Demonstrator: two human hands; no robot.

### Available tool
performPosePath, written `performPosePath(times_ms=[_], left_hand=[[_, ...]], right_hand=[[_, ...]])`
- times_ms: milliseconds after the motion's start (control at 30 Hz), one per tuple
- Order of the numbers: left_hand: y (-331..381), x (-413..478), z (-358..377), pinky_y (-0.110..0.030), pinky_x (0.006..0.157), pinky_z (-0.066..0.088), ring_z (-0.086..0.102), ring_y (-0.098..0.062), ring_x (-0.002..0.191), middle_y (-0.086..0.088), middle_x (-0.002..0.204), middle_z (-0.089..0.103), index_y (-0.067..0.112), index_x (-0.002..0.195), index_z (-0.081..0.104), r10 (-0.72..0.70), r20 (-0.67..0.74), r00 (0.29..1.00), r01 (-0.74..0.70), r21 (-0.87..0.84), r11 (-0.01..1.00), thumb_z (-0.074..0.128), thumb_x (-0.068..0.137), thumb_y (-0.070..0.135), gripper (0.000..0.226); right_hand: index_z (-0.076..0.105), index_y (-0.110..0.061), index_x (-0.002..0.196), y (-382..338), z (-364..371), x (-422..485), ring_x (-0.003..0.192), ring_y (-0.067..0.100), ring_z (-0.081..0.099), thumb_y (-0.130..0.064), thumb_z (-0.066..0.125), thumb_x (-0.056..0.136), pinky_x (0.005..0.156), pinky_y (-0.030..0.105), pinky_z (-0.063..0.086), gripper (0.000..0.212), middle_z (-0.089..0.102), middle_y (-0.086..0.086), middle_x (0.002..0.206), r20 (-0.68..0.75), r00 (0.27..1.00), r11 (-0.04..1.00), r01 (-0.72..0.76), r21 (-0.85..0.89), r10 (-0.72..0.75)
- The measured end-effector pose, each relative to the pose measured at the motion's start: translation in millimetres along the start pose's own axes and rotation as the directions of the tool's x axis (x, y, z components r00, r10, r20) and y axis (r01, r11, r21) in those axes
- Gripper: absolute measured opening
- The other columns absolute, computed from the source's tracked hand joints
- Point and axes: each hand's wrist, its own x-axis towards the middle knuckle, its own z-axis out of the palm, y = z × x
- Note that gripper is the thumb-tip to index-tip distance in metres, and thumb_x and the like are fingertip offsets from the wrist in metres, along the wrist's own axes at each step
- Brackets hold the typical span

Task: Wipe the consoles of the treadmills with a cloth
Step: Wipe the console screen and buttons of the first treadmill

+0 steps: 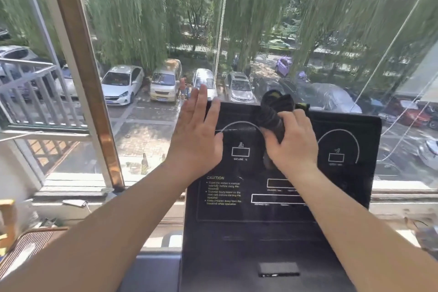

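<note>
Forearms reach in from the near edge over a black treadmill console (350, 187). Close to the console's bottom edge sits a small rectangular slot (278, 269). Further up, by the left edge, a caution label (223, 191) is printed in pale letters. Above it the left hand (199, 135) lies flat over the upper left corner, fingers straight and slightly apart, their tips past the top edge. The right hand (292, 146) is at the upper middle of the panel, between the two curved dial markings, fingers curled tight round a dark bunched cloth (275, 108). The cloth lies against the panel under the palm, and its free end sticks up past the top edge. Beyond the console stands a window with a brown frame post (78, 54) at the left, and through the glass are parked cars (123, 85) under willow trees (123, 7)
</note>
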Motion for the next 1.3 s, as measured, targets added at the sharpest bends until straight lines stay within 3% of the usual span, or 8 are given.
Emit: performPosePath(times_ms=[100,267,333,433,567,833,1100,1300], left_hand=[[7,14,6,-0.046,0.130,-0.006,-0.019,-0.023,0.158,-0.007,0.173,-0.013,0.013,0.165,0.002,0.062,0.057,0.996,-0.066,0.063,0.996,0.044,0.105,0.038,0.077],[9,10,18,-0.048,0.130,0.001,0.002,-0.028,0.159,-0.008,0.170,0.014,0.011,0.164,0.010,0.036,0.018,0.999,-0.039,0.135,0.990,0.039,0.103,0.049,0.078],[12,12,17,-0.049,0.130,0.004,0.011,-0.030,0.157,-0.008,0.166,0.022,0.011,0.162,0.016,0.030,-0.011,0.999,-0.029,0.126,0.992,0.040,0.101,0.050,0.076],[19,13,19,-0.050,0.129,0.005,0.011,-0.032,0.157,-0.010,0.165,0.023,0.010,0.161,0.018,0.004,-0.036,0.999,0.001,0.142,0.990,0.038,0.100,0.056,0.079],[24,12,19,-0.050,0.130,0.004,0.009,-0.032,0.157,-0.009,0.165,0.021,0.011,0.161,0.017,-0.021,-0.034,0.999,0.026,0.145,0.989,0.034,0.098,0.066,0.085],[18,12,20,-0.050,0.129,0.007,0.009,-0.032,0.157,-0.008,0.164,0.021,0.011,0.161,0.017,0.001,-0.013,1.000,0.001,0.176,0.984,0.040,0.092,0.071,0.094],[33,20,15,-0.052,0.129,0.007,0.014,-0.034,0.155,-0.011,0.161,0.025,0.011,0.158,0.022,-0.079,0.015,0.997,0.074,0.216,0.974,0.038,0.094,0.070,0.089],[80,47,14,-0.049,0.130,-0.002,0.003,-0.033,0.159,-0.015,0.172,0.008,0.010,0.160,0.019,-0.067,0.066,0.996,0.055,0.171,0.984,0.027,0.103,0.063,0.078]], right_hand=[[0.064,-0.011,0.102,-16,16,-45,0.090,0.032,0.053,-0.030,0.077,0.085,0.075,0.044,0.048,0.028,0.057,0.008,0.100,-0.058,0.991,0.993,-0.117,0.000,0.117],[0.065,-0.016,0.108,25,-3,-85,0.087,0.024,0.050,-0.033,0.080,0.069,0.073,0.034,0.041,0.045,0.058,0.001,0.100,0.338,0.750,0.787,0.616,-0.042,-0.569],[0.066,-0.016,0.104,34,-10,-61,0.086,0.025,0.054,-0.032,0.082,0.072,0.069,0.037,0.048,0.039,0.060,0.001,0.097,0.314,0.811,0.838,0.540,-0.076,-0.494],[0.064,-0.018,0.099,24,-14,-14,0.091,0.027,0.058,-0.038,0.075,0.087,0.070,0.040,0.050,0.026,0.056,0.000,0.099,0.095,0.995,1.000,0.012,0.021,-0.014],[0.060,-0.019,0.102,5,-5,11,0.105,0.027,0.057,-0.049,0.068,0.094,0.080,0.035,0.041,0.032,0.049,-0.004,0.104,-0.028,0.858,0.837,-0.493,0.238,0.513],[0.069,-0.016,0.101,16,8,-113,0.082,0.025,0.056,-0.030,0.077,0.081,0.067,0.041,0.051,0.026,0.058,-0.003,0.093,0.125,0.990,0.997,0.065,0.039,-0.069],[0.057,-0.020,0.097,46,-25,1,0.099,0.024,0.055,-0.049,0.067,0.094,0.075,0.036,0.039,0.030,0.049,-0.004,0.100,-0.022,0.909,0.905,-0.412,0.105,0.416],[0.064,-0.017,0.098,51,-21,-45,0.089,0.028,0.057,-0.033,0.077,0.087,0.070,0.037,0.044,0.024,0.055,-0.001,0.094,-0.039,0.983,0.983,-0.177,0.050,0.179]])
